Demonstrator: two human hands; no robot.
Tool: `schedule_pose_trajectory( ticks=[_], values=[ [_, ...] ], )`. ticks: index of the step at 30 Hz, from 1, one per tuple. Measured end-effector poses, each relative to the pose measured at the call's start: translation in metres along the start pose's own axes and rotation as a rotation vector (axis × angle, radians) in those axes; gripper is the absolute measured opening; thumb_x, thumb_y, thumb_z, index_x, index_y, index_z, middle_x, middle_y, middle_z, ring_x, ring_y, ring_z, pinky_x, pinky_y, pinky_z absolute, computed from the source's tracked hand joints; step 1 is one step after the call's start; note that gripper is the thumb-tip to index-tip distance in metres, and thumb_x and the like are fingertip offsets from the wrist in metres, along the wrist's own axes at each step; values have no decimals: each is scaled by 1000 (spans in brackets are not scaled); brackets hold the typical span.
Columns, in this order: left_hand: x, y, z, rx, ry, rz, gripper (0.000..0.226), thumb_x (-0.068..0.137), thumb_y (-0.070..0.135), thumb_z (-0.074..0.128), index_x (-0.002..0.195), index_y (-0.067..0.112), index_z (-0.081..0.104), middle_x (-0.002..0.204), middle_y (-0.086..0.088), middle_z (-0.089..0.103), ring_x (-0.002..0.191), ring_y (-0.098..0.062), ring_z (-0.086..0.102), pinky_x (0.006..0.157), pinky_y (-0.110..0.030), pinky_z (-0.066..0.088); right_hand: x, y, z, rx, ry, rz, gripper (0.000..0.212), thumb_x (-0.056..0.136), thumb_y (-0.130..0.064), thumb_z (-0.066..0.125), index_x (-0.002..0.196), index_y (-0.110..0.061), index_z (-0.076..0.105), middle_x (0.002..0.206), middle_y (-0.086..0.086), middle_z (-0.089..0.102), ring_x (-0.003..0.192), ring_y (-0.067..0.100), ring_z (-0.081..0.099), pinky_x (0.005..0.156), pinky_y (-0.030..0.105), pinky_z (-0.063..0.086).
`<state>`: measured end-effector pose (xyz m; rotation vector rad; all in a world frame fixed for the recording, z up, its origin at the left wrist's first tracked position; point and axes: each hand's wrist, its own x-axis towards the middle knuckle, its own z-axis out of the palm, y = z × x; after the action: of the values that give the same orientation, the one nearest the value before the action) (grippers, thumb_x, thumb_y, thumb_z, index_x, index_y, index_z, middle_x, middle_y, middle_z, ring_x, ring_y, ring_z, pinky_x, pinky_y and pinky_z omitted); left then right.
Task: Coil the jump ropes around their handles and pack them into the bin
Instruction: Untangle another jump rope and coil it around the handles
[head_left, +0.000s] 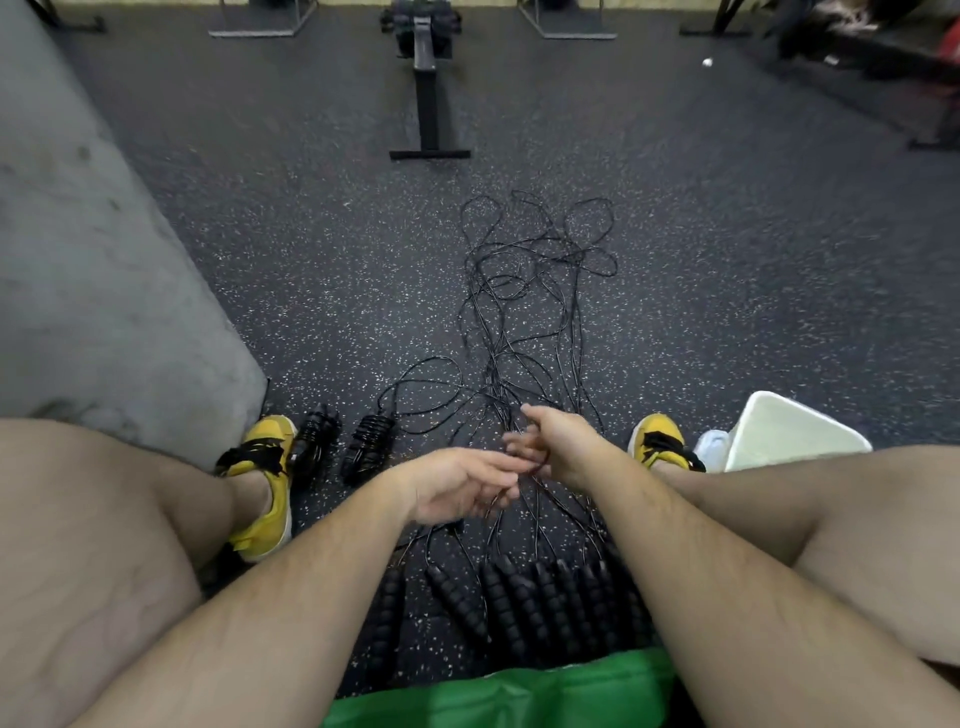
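The jump ropes (524, 312) lay in one loose tangle between the person's yellow shoes (270, 467): thin black cords, probably light, limp and quick to snag. Their ribbed handles (524, 603) lay in a row near the body, thick and likely the best place to take hold. Two coiled ropes (366, 449) sat beside the left shoe. Above the tangle the left hand (462, 486) was relaxed, fingers loose. The right hand (563, 441) was blurred, so I could not tell its grip. The white bin (789, 436) stood at the right.
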<state>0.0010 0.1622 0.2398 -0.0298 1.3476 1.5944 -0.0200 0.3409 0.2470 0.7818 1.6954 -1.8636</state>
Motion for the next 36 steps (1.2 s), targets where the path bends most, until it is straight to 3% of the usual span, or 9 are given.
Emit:
schedule_pose_trajectory(
  ticks=[3,8,12,15,19,21,26,32,36],
  values=[
    [-6,2,5,5,-51,-77,29,86,15,67,115,15,68,94,-3,71,85,-16,65,76,-32,45,-5,-11,0,6,19,-134,20,101,-14,54,108,-1,68,75,2,68,60,11,58,53,26,50],
    [2,35,3,-235,404,183,53,104,49,40,123,3,59,115,-12,73,94,-24,70,78,-36,54,-45,-49,0,-403,-473,-107,21,102,-7,47,108,-3,66,80,2,66,68,13,59,68,28,49],
    [-4,95,2,-333,586,314,38,108,28,43,129,-1,58,78,1,70,65,-12,63,59,-25,48,-69,-77,4,-698,-573,-49,23,101,-9,51,117,1,64,87,4,69,72,13,62,76,29,50],
    [-30,145,12,-103,605,373,30,106,12,42,127,2,61,69,5,54,57,-9,49,57,-24,39,-82,-100,8,-690,-392,-203,25,96,-3,54,119,-1,62,100,10,72,80,19,68,73,32,58],
    [-81,200,19,326,508,478,25,105,9,41,110,5,65,69,4,53,59,-12,43,60,-25,36,-86,-136,15,-518,206,-669,71,86,-2,62,148,-26,35,129,1,49,82,19,65,59,31,56],
    [-103,216,22,466,466,548,23,106,9,42,105,6,65,67,6,54,57,-11,42,59,-24,35,-88,-153,21,-596,198,-798,85,86,-12,70,151,-40,25,134,-6,36,89,20,63,63,30,52],
    [-136,236,19,481,517,743,24,106,9,42,95,11,63,69,3,53,54,-9,39,55,-21,34,-84,-178,42,-706,-35,-696,21,101,-22,55,113,-10,67,99,6,75,72,15,64,56,25,49],
    [-120,200,2,713,631,585,32,104,33,52,131,17,48,121,0,65,79,-12,66,69,-35,54,-108,-221,68,-230,-86,-819,18,104,-17,49,104,-3,60,85,7,73,54,8,53,47,20,44],
    [-102,197,13,552,432,570,15,104,19,53,114,9,55,102,-5,75,68,-14,60,58,-28,48,-125,-243,78,-51,-156,-892,16,104,-15,51,104,-3,60,93,11,70,59,10,56,50,21,45]
  ],
)
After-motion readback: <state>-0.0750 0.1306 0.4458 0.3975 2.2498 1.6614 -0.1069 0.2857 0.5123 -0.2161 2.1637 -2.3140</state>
